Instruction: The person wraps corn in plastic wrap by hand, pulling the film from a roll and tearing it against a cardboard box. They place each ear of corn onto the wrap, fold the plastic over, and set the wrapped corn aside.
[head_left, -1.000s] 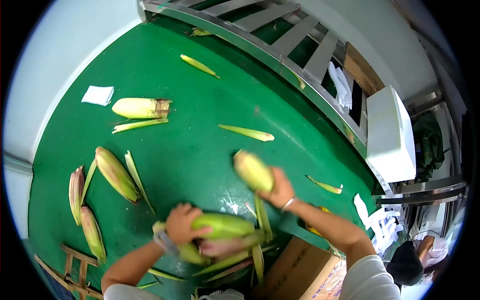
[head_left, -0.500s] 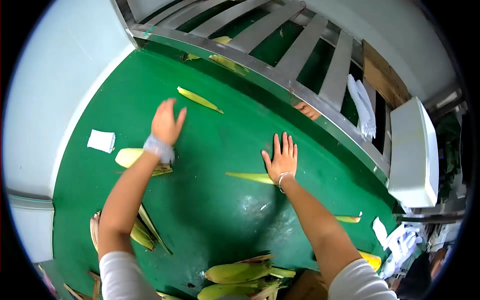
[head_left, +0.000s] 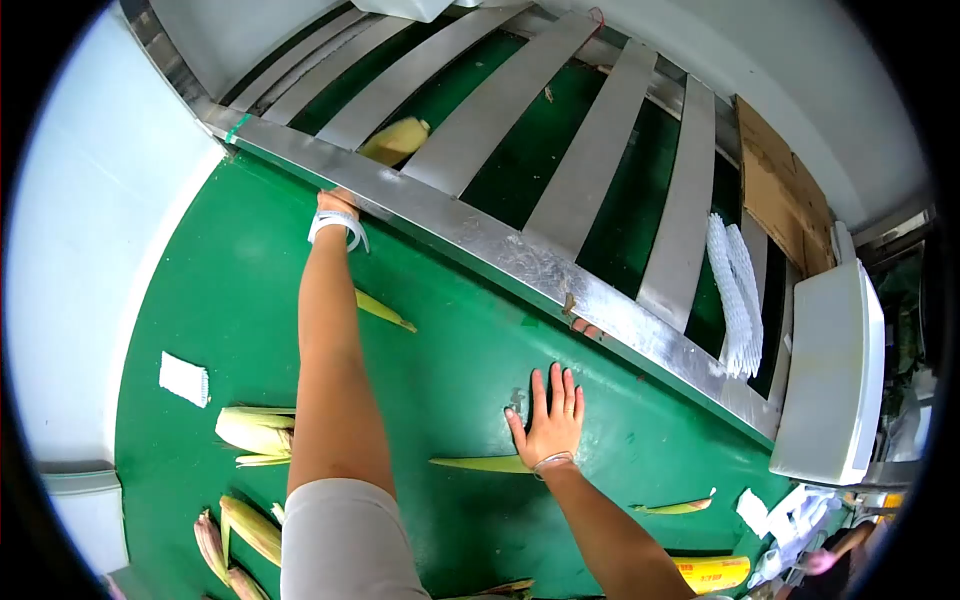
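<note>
From where I stand, the person's left arm stretches far out to the metal rack (head_left: 560, 270), and the left hand (head_left: 338, 200) is at the underside of its near rail. That hand's fingers are mostly hidden by the rail, so I can't tell whether they are wide or closed, or whether they hold anything. Just past the hand, a pale yellow corn ear (head_left: 397, 141) shows through the gap between two slats, lying beneath them. A whitish band (head_left: 340, 222) circles the left wrist, and a slim green husk leaf (head_left: 385, 310) lies beside that forearm.

The right hand (head_left: 550, 425) is spread over the green floor (head_left: 450, 400), palm down and fingers wide, holding nothing. A long husk leaf (head_left: 480, 464) runs up to the heel of that hand, by the thin bracelet (head_left: 553, 461).

Over on the left of the floor lies a husk-wrapped ear (head_left: 250, 432), partly behind the left arm, with a small white net piece (head_left: 184, 379) near it and more ears (head_left: 252, 530) lower down. White foam netting (head_left: 735, 295) and brown cardboard (head_left: 785, 185) rest on the slats, near a white box (head_left: 828, 375). A yellow roll (head_left: 712, 572) lies past the right forearm, and part of another person (head_left: 845, 545) shows at the lower right
</note>
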